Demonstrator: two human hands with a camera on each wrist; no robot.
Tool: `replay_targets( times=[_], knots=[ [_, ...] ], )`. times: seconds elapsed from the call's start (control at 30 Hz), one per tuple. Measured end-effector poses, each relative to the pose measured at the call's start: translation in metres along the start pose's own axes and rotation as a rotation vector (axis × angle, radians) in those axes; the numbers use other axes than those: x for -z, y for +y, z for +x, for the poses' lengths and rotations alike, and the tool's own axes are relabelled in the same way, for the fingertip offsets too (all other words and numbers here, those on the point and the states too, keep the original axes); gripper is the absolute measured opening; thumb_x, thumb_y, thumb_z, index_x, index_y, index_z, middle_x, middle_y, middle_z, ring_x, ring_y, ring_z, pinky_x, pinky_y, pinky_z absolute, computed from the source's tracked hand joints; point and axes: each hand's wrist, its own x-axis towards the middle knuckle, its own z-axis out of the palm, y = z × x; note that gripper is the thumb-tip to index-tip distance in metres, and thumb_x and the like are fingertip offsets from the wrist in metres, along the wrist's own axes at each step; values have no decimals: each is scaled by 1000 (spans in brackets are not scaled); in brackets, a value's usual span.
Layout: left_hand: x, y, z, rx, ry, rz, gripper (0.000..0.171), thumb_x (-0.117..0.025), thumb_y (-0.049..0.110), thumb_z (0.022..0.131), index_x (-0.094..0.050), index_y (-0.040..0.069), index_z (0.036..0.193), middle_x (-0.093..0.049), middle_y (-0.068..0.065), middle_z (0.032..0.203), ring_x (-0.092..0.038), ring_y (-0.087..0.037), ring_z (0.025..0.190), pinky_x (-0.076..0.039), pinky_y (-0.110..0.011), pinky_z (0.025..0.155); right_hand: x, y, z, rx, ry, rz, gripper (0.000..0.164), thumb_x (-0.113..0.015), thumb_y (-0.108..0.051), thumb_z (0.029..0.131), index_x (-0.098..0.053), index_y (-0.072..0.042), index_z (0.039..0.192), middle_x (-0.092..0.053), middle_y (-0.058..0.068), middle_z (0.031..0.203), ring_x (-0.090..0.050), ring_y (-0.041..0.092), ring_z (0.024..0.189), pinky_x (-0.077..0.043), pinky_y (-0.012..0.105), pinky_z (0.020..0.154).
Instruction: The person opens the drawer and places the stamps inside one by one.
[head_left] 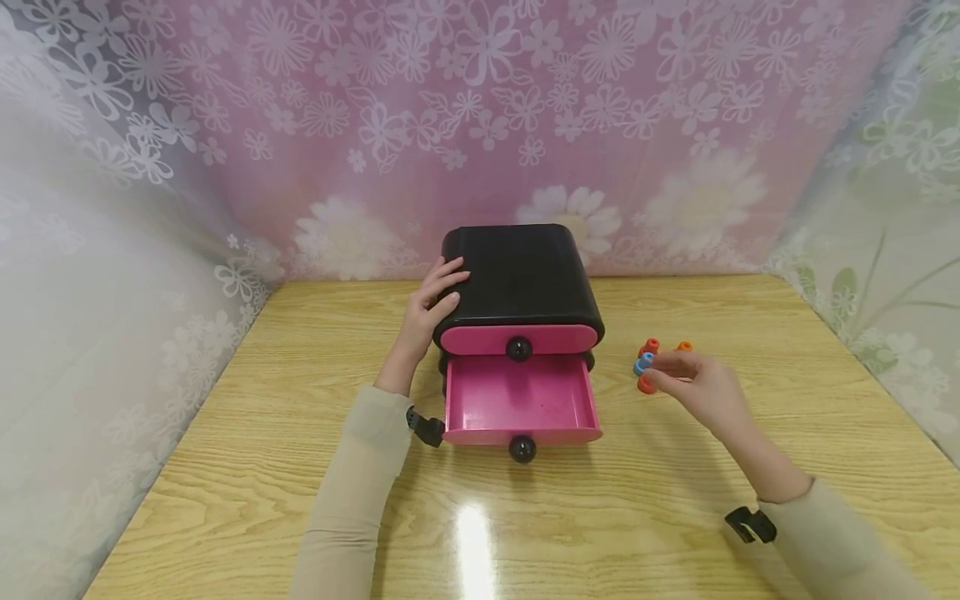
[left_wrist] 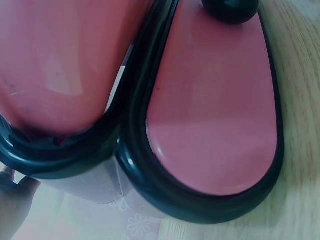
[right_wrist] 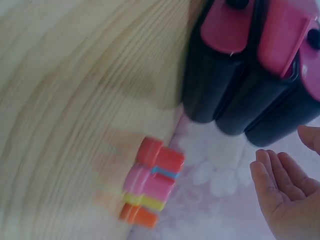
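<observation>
A black cabinet (head_left: 517, 275) with pink drawers stands mid-table; one drawer (head_left: 517, 400) below the top one is pulled out, nothing inside it. My left hand (head_left: 431, 308) rests on the cabinet's upper left edge, fingers extended over the top. In the left wrist view only part of that hand (left_wrist: 16, 205) shows beyond the black rim. My right hand (head_left: 701, 387) reaches beside several small plastic pieces, fingertips near a blue piece (head_left: 642, 365) and a red piece (head_left: 647, 385). The right wrist view shows that hand (right_wrist: 290, 192) with extended fingers and nothing held.
Also in the group are an orange piece (head_left: 684, 346), a pink piece (right_wrist: 150, 182) and a yellow piece (right_wrist: 145, 201). Round black knobs (head_left: 522, 449) stick out from the drawer fronts. A flowered curtain (head_left: 480, 125) hangs behind the wooden table (head_left: 300, 400).
</observation>
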Motion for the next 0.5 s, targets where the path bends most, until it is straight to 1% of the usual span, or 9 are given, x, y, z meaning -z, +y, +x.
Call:
replay_targets(
  times=[0.1,0.2,0.33,0.5],
  knots=[
    [-1,5,0,3,1,8,35,-42,-9,83,-45,-19,116,-31,-30,133,-6,-38,131,-11,-41,104,4,8,5,-20,-10,-13,40,-60,-30,84,-62,5,104,-62,21,97,-58,33,88,-48,37,65],
    [-1,6,0,10,2,14,35,-42,-9,83,-45,-19,116,-31,-30,133,-6,-38,131,-11,-41,104,9,18,9,-50,-29,-21,45,-58,-32,85,-59,7,107,-60,25,101,-56,37,91,-47,44,68],
    [-1,6,0,17,-1,17,35,-42,-9,83,-45,-19,117,-31,-29,133,-6,-37,131,-11,-42,104,13,32,15,-88,-50,-28,48,-55,-33,86,-57,9,109,-56,28,107,-54,40,94,-46,47,72],
    [-1,5,0,13,0,19,35,-42,-8,83,-45,-18,117,-32,-29,133,-7,-37,131,-11,-43,104,16,47,21,-122,-70,-32,48,-53,-32,87,-56,11,109,-52,30,110,-52,41,96,-45,48,73]
  ],
)
